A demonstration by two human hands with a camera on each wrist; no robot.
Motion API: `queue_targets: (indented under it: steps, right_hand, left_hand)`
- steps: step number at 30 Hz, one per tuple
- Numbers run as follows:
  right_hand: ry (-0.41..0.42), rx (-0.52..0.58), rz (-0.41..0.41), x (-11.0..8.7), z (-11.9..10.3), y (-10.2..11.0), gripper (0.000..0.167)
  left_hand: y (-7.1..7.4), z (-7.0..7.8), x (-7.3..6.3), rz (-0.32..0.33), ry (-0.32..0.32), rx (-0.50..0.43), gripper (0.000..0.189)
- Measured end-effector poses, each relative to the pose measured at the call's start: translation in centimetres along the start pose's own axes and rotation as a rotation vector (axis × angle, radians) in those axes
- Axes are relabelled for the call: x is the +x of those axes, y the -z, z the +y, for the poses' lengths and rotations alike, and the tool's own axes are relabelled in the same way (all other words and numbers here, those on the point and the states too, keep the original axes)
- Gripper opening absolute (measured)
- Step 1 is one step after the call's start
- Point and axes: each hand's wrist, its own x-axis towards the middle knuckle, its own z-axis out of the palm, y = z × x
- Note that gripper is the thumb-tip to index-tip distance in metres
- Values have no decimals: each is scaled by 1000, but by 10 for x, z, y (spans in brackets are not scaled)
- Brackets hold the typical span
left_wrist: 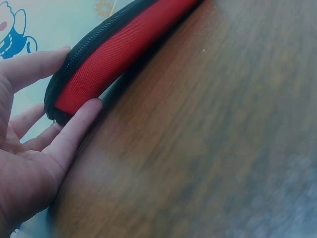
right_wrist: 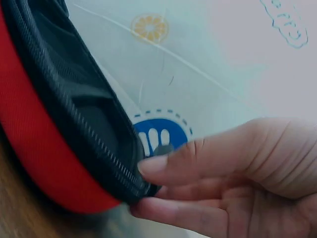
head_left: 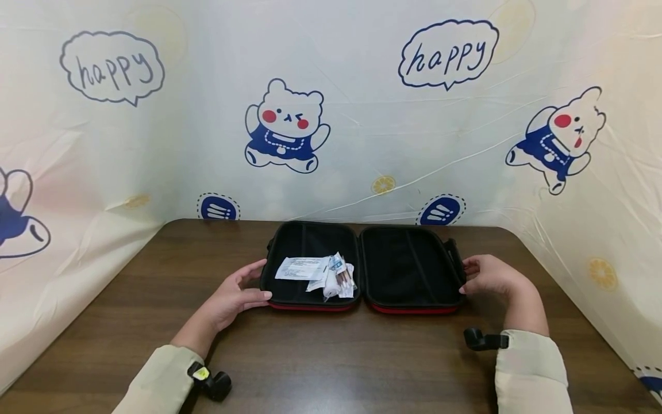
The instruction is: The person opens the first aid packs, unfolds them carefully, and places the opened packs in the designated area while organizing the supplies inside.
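A zippered case (head_left: pixel 414 270), black inside with a red outer shell, lies unfolded flat on the table. In its left half are a flat white printed packet (head_left: pixel 301 268) and a small pile of clear and white packets (head_left: pixel 332 283). My left hand (head_left: pixel 227 302) grips the left edge of the case. The left wrist view shows the thumb and fingers around a corner of the red shell (left_wrist: pixel 114 64) and its black zipper. At the opposite edge, my right hand (head_left: pixel 496 279) pinches the zippered rim (right_wrist: pixel 106 156) between thumb and fingers.
The brown wooden table (head_left: pixel 331 356) runs back to a pale printed cloth (head_left: pixel 362 126) hanging behind and at both sides. A black strap handle (head_left: pixel 454 259) sticks out at the case's right side. Each sleeve cuff carries a black wrist camera (head_left: pixel 219 385).
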Motion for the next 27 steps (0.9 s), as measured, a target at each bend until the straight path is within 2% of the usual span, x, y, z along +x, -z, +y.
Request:
queue_targets:
  steps: [5, 8, 11, 21, 27]
  right_hand:
    - [-18, -137, 133, -3, -15, 2, 63]
    - [6, -187, 210, -4, -26, 0, 59]
    - [50, -190, 259, -2, -35, -2, 57]
    - [205, -76, 305, 11, -59, -24, 42]
    - [277, 6, 267, 22, -80, -40, 38]
  left_hand:
    - [0, 1, 0, 3, 13, 4, 85]
    - [1, 1, 0, -1, 14, 9, 85]
    - [1, 1, 1, -6, 10, 10, 85]
    - [0, 1, 0, 0, 18, 11, 84]
    - [-2, 2, 0, 4, 17, 0, 84]
